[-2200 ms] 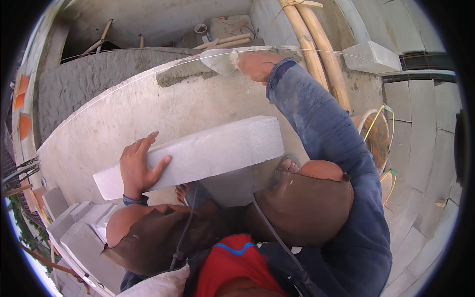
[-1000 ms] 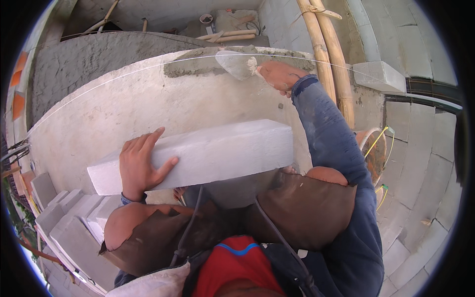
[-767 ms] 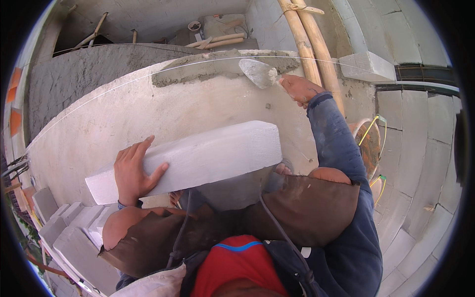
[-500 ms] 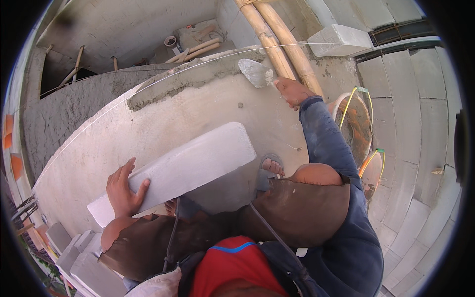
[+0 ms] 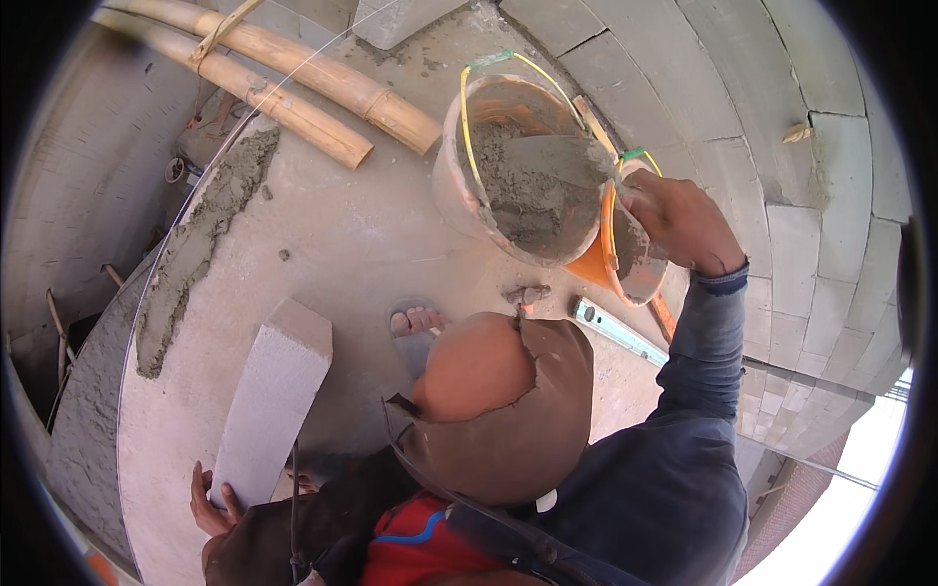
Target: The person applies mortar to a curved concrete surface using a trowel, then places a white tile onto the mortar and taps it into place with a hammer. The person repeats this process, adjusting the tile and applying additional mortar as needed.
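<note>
My right hand (image 5: pixel 684 220) is closed round the handle of a trowel (image 5: pixel 562 159). Its flat blade, coated in grey, lies over wet mortar (image 5: pixel 528 210) inside a large bucket (image 5: pixel 451 181) with a yellow cord handle. At the lower left my left hand (image 5: pixel 217 508) grips the near end of a long pale grey block (image 5: pixel 269 410), the thumb on its face and the fingers along its outer side. The block's far end points away from me. A rough strip of mortar (image 5: pixel 200 249) lies along the floor's left edge, beside a taut white string (image 5: pixel 195 186).
A smaller orange bucket (image 5: pixel 640 264) stands against the large one. Beside my knee lie a spirit level (image 5: pixel 620 332) and a hammer-like tool (image 5: pixel 528 295). Two bamboo poles (image 5: pixel 322 88) lie at the upper left. A block wall (image 5: pixel 723 107) rises on the right.
My view has turned right. My right hand has carried the trowel from beside the mortar strip to the large bucket. My left hand stays at the block's near end.
</note>
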Demonstrator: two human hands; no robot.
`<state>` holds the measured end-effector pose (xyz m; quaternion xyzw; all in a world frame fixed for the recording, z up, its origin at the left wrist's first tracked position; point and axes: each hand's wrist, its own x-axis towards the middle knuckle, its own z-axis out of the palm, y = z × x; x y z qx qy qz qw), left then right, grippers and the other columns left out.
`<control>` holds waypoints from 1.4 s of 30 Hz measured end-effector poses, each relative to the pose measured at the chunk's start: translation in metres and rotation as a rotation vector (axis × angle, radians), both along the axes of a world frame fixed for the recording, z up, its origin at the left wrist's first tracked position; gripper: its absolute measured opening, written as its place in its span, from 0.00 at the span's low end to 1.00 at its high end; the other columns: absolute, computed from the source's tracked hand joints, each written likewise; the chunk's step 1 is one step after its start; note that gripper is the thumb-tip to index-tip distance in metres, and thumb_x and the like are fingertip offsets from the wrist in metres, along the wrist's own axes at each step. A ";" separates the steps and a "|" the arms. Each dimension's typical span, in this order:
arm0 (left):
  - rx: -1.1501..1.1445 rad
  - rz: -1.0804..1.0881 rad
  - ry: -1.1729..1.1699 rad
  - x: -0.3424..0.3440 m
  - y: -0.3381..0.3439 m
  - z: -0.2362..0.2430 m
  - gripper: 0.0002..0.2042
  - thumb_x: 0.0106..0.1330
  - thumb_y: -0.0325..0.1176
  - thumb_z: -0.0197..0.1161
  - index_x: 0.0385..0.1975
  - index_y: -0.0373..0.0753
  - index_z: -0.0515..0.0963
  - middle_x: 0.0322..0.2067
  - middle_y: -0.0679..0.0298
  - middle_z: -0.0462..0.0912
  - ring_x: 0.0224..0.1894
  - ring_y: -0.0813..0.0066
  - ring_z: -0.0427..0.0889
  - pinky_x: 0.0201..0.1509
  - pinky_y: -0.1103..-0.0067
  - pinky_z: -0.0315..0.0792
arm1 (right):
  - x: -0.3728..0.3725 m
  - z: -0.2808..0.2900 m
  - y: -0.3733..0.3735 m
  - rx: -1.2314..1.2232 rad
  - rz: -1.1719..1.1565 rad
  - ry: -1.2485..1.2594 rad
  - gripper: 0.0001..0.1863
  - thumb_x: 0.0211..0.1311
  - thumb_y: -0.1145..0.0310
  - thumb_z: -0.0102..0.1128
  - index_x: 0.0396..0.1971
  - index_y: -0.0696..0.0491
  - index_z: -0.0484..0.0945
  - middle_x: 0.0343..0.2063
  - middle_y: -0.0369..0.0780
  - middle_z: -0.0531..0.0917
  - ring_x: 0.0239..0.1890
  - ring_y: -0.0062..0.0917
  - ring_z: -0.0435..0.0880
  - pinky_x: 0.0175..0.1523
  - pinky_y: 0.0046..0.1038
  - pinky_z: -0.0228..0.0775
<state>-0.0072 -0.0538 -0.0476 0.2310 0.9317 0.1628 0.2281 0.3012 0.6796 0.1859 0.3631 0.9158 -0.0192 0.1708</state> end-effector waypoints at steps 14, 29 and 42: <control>-0.011 0.036 -0.003 -0.014 -0.040 -0.027 0.39 0.77 0.63 0.61 0.76 0.38 0.69 0.48 0.49 0.86 0.49 0.52 0.85 0.52 0.59 0.78 | 0.025 -0.117 0.005 -0.150 0.265 -0.327 0.11 0.73 0.61 0.61 0.42 0.53 0.83 0.28 0.49 0.87 0.33 0.50 0.90 0.42 0.51 0.83; -0.101 0.112 0.115 0.011 0.038 0.028 0.35 0.73 0.64 0.63 0.70 0.45 0.77 0.47 0.57 0.88 0.54 0.53 0.83 0.61 0.57 0.75 | 0.083 -0.073 0.081 -0.897 -0.605 0.152 0.15 0.81 0.63 0.60 0.53 0.60 0.85 0.33 0.39 0.88 0.31 0.19 0.85 0.36 0.23 0.78; -0.051 0.118 0.117 0.008 0.052 0.037 0.33 0.59 0.51 0.76 0.65 0.47 0.81 0.45 0.58 0.89 0.51 0.50 0.84 0.61 0.57 0.75 | -0.201 -0.061 -0.029 -0.917 -0.025 -0.022 0.14 0.85 0.59 0.55 0.54 0.53 0.81 0.30 0.33 0.80 0.22 0.16 0.75 0.27 0.24 0.68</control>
